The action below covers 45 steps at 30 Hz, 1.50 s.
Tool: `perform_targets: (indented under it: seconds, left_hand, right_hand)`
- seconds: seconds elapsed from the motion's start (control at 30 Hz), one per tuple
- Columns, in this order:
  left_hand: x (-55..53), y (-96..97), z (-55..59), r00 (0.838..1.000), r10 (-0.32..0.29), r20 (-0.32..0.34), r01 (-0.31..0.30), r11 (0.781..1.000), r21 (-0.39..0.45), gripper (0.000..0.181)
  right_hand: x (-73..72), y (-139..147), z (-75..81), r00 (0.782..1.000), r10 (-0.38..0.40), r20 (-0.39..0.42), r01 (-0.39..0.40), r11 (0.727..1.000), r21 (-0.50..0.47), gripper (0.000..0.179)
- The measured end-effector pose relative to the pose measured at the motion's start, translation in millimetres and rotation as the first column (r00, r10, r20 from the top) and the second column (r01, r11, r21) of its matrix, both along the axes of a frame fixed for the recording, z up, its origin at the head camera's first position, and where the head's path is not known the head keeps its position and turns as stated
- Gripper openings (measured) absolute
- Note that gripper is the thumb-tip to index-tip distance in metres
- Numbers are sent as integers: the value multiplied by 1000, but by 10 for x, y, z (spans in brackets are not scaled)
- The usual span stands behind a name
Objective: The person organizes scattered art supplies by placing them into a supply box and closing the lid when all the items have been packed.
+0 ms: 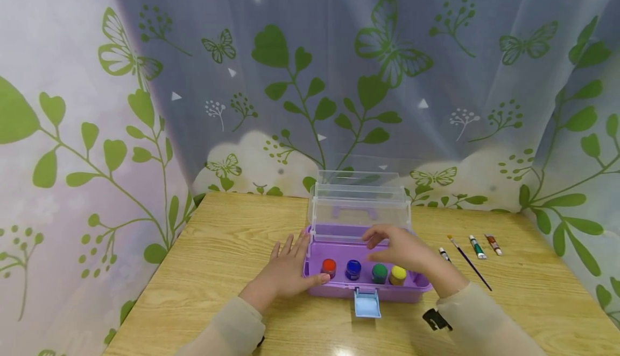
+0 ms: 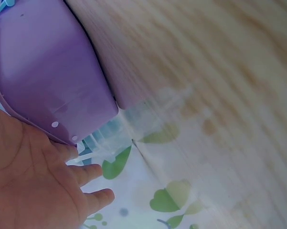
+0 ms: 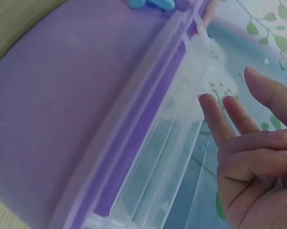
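A purple plastic box [image 1: 334, 291] stands on the table with its clear lid [image 1: 358, 213] swung up and back. Inside, along the front, sit a red paint jar [image 1: 329, 267], a blue one [image 1: 353, 270], a green one [image 1: 379, 273] and a yellow one [image 1: 397, 275]. My left hand [image 1: 288, 274] rests against the box's left side, fingers straight, thumb over the front rim near the red jar. Above the right half of the box hovers my right hand [image 1: 404, 249], its fingers loosely bent around nothing; in the right wrist view no item is in its fingers [image 3: 215, 114].
A light blue latch [image 1: 367, 304] hangs down the box's front. To the right lie a paintbrush [image 1: 470, 263], a green paint tube [image 1: 477, 247], a reddish-brown tube [image 1: 494, 244] and another tube [image 1: 443, 253] partly behind my right arm. A patterned curtain [image 1: 310, 76] hangs behind the table.
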<state>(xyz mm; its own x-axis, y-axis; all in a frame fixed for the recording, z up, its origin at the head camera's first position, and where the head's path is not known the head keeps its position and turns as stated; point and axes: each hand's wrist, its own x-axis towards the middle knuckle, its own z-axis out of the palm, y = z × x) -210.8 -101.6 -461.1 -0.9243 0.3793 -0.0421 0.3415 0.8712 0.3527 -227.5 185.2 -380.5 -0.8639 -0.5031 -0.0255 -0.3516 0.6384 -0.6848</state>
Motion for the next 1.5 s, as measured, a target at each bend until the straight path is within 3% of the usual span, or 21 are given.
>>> perform_targets:
  seconds: [0.2, 0.77, 1.0, 1.5]
  left_hand:
    - [0, 0, -14, 1000, -5, -3, 5, 1000, 3, 110]
    - [-12, -10, -28, 1000, -10, -9, 10, 1000, -10, 112]
    - [-15, -10, -27, 1000, -7, -9, 7, 1000, -8, 110]
    - [-12, -12, -22, 1000, -4, -6, 4, 1000, -15, 112]
  right_hand:
    - [-17, 194, 35, 1000, -22, 6, 22, 999, -50, 36]
    - [5, 720, 37, 976, -214, 39, 216, 973, -77, 46]
    - [-27, 930, -89, 962, -272, 36, 274, 955, -115, 42]
    - [-132, 1356, -397, 915, -351, 199, 392, 891, -229, 56]
